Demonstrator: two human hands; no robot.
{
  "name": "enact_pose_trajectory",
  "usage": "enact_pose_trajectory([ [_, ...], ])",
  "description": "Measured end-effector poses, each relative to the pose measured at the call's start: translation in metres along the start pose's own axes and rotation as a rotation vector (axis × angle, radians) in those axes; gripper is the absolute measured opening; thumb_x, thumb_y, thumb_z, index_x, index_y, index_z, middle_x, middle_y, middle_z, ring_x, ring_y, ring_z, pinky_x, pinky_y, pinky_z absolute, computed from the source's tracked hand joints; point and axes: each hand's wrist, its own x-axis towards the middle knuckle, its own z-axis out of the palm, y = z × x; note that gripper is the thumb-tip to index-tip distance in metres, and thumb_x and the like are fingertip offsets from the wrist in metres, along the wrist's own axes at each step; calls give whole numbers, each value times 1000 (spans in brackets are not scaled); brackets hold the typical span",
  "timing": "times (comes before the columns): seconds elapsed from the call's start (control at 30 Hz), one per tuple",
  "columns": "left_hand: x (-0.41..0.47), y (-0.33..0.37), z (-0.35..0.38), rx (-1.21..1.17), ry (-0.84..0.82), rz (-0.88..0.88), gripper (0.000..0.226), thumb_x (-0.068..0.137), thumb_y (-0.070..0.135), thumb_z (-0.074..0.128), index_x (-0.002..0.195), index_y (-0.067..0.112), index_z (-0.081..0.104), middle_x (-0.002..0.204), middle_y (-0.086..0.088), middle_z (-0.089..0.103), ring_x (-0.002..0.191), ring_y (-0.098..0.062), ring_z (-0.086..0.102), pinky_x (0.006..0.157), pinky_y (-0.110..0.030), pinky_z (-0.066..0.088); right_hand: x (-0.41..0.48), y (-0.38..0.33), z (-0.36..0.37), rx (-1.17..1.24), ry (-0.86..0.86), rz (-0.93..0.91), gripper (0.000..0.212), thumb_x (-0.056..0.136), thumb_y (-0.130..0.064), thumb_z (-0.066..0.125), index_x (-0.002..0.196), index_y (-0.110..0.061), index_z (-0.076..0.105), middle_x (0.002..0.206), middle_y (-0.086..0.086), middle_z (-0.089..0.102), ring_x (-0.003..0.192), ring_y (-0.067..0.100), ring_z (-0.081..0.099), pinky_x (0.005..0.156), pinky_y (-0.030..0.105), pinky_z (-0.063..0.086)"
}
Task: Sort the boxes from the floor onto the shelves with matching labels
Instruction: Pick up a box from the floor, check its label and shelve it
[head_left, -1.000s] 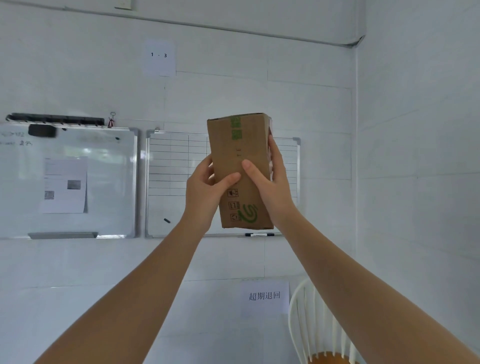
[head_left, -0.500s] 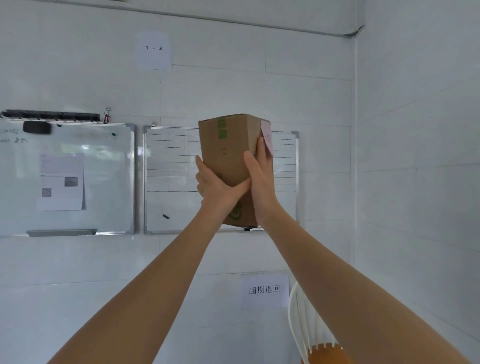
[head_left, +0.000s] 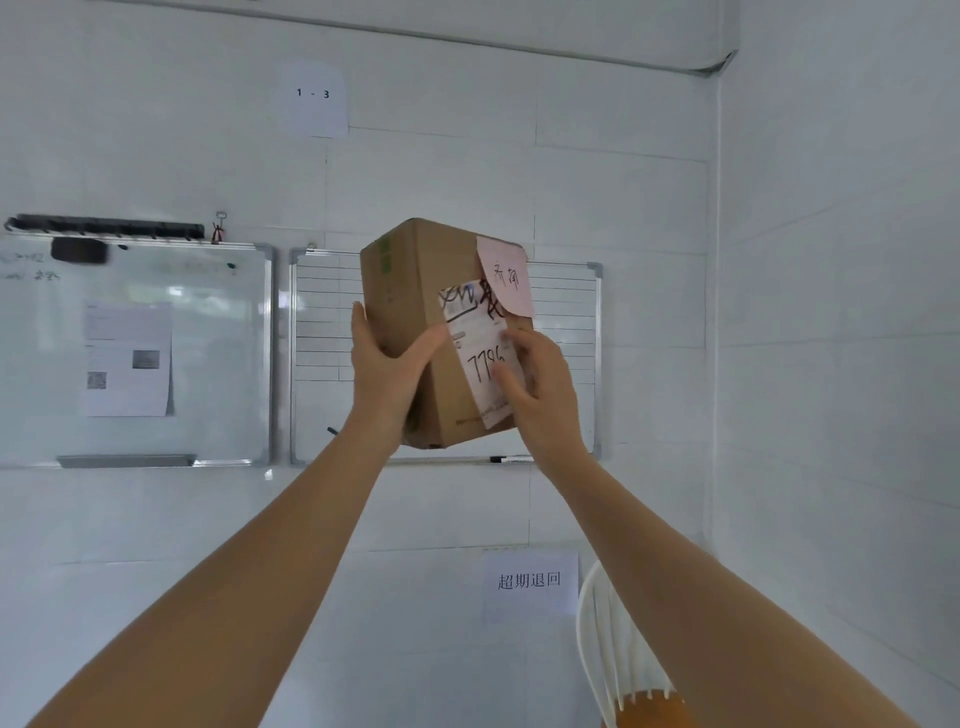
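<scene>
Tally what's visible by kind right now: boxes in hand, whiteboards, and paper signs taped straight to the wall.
Cardboard boxes: 1, the box held between left hand and right hand
Whiteboards: 2, plain whiteboard, gridded whiteboard
Wall signs: 2, "1 - 3" sign, lower Chinese-text sign
Total: 5

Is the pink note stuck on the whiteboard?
No, the pink note is stuck on the cardboard box held in both hands.

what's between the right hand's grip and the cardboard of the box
In the head view, a white shipping label lies under the right hand, stuck on the cardboard box.
</scene>
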Motion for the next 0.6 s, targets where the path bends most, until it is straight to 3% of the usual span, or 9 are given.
enact_pose_trajectory([
  [0.07, 1, -2, -11, -74, -55, 24, 75, 84, 26, 64, 143, 36, 19, 133, -3, 47, 105, -17, 56, 75, -28, 49, 2, 4, -1, -13, 57, 105, 58, 78, -46, 56, 130, -21, 47, 126, -7, 50, 119, 13, 47, 103, 48, 43],
  [0.13, 1, -2, -19, -137, -85, 26, 62, 88, 23, 58, 140, 35, 26, 122, -4, 53, 93, -11, 58, 66, -23, 48, 6, 2, -5, 30, 50, 229, 80, 72, -56, 63, 140, -23, 36, 141, -6, 43, 132, 15, 40, 108, 49, 38],
  [0.2, 3, 0, -26, -192, -101, 3, 64, 82, 26, 61, 138, 34, 32, 114, -1, 58, 92, -13, 59, 69, -27, 50, 12, 0, -11, 142, -63, 305, 89, 74, -52, 70, 147, -27, 25, 149, -3, 39, 135, 18, 41, 107, 47, 43],
  [0.27, 7, -1, -32, -225, -132, -22, 70, 72, 31, 59, 138, 33, 36, 107, 3, 63, 100, -18, 60, 83, -37, 51, 18, -5, -15, 329, -218, 363, 87, 81, -35, 71, 149, -31, 19, 139, 2, 54, 118, 20, 61, 91, 40, 56],
  [0.33, 10, -3, -38, -225, -174, -31, 70, 69, 31, 55, 138, 31, 40, 105, 4, 65, 105, -22, 60, 90, -42, 51, 23, -9, -15, 444, -320, 384, 75, 84, -22, 69, 146, -29, 28, 123, 5, 67, 98, 19, 71, 76, 34, 60],
  [0.47, 10, -3, -38, -186, -247, -34, 65, 70, 28, 50, 135, 29, 45, 97, 7, 69, 86, -13, 66, 68, -29, 57, 21, -11, -7, 558, -315, 412, 57, 85, -17, 66, 136, -24, 41, 112, 6, 71, 89, 19, 72, 68, 31, 60],
  [0.6, 5, -7, -33, -118, -187, -74, 51, 86, 28, 60, 134, 29, 43, 95, 6, 68, 79, -11, 68, 61, -28, 55, 13, -9, 2, 643, -241, 411, 58, 84, -16, 67, 136, -28, 42, 115, 7, 69, 90, 21, 72, 67, 34, 60],
])
